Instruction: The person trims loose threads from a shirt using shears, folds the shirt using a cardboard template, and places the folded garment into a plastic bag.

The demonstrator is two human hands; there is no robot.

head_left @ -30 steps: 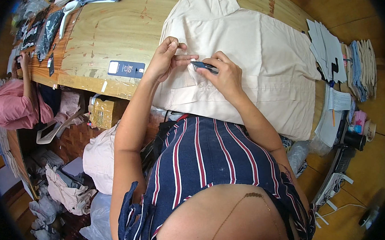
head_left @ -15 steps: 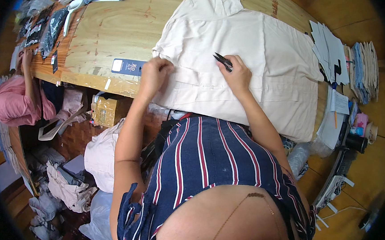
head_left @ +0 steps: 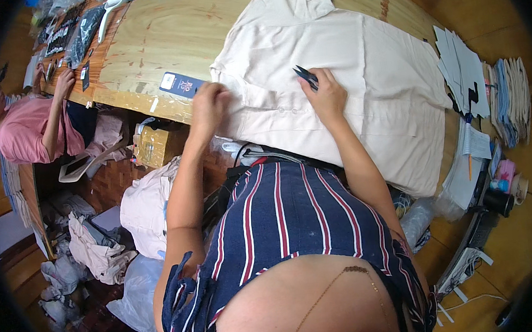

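Note:
A cream garment lies spread over the wooden table in front of me, with folds and a buttoned-looking strip near its lower left. My right hand rests over its middle, closed around small black thread snips whose blades point up and left. At the garment's left edge is my left hand, its fingers curled in and partly blurred. Whatever those fingertips may pinch is hidden. Just beyond that hand lies a dark blue hang tag with a white label.
A person in pink sits at the table's left end, beside dark plastic packets. Papers and folded clothes stand at the right. A cardboard box, garments and plastic bags fill the floor at left.
My left hand has turned slightly and come down a little at the garment's edge. The snips stay in my right hand. At far left, the person's head and arms have moved.

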